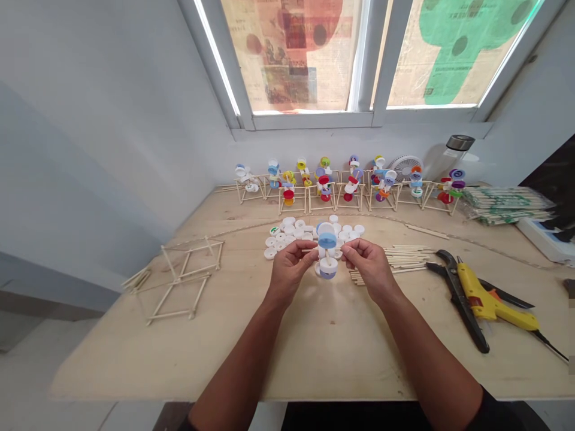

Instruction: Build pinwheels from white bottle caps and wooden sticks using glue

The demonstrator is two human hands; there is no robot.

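Now L hand [290,264] & R hand [369,264] pinch cap spinner [327,240], axle [313,250] horiz., left-right.

Left hand [290,267] and right hand [371,265] raised close together; fingertips pinched.

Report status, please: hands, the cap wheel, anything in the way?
Left hand and right hand both shut on cap wheel, held over table. White caps just behind, sticks beside.
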